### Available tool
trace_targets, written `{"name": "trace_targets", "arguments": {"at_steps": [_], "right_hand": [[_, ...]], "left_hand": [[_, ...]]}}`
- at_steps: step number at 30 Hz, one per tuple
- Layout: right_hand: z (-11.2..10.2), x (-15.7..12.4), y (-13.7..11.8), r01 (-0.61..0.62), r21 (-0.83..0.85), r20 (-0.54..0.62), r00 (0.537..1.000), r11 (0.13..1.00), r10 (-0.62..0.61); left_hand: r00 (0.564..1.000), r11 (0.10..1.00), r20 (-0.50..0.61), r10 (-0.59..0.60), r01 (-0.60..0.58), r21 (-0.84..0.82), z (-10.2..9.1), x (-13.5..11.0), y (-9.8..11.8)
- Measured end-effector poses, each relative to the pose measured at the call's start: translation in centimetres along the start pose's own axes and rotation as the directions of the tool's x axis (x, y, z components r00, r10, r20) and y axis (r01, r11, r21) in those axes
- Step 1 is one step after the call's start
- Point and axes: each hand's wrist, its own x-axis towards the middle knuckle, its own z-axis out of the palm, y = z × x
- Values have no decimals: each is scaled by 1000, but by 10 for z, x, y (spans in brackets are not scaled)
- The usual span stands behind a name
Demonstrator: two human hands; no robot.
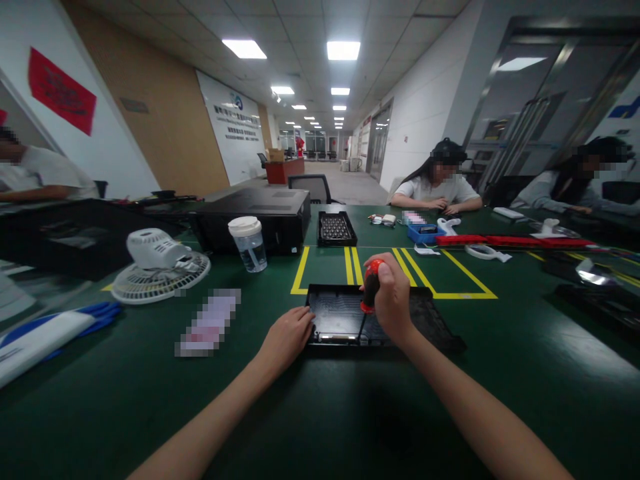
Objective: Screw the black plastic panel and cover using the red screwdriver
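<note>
A black plastic panel (425,313) with raised edges lies on the green table in front of me. My right hand (393,297) is wrapped round the red-and-black handle of a screwdriver (371,287). Its shaft points down, and the tip meets the panel near a silvery strip (337,337) along the near edge. At the panel's left end my left hand (291,335) rests with its fingers lying over the rim. Whether a screw sits under the tip is too small to tell.
Behind the panel are yellow tape lines (395,267) and a black tray (337,229). To the left stand a cup (249,245), a white fan (160,267), a large black case (260,213) and a blurred phone-like item (210,323). A blue box (423,232) and co-workers are farther right.
</note>
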Motion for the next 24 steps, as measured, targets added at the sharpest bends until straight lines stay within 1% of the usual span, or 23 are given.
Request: {"name": "trace_targets", "arguments": {"at_steps": [10, 17, 24], "right_hand": [[-1, 1, -4, 14, -3, 25, 1000, 1000, -14], [-3, 2, -2, 21, -12, 25, 999, 1000, -20], [-4, 2, -2, 11, -3, 7, 1000, 1000, -11]], "left_hand": [[1000, 1000, 3, -6, 6, -2, 3, -1, -2], [1000, 1000, -11, 7, -8, -9, 3, -1, -2], [1000, 1000, 2, -3, 3, -8, 2, 0, -1]]}}
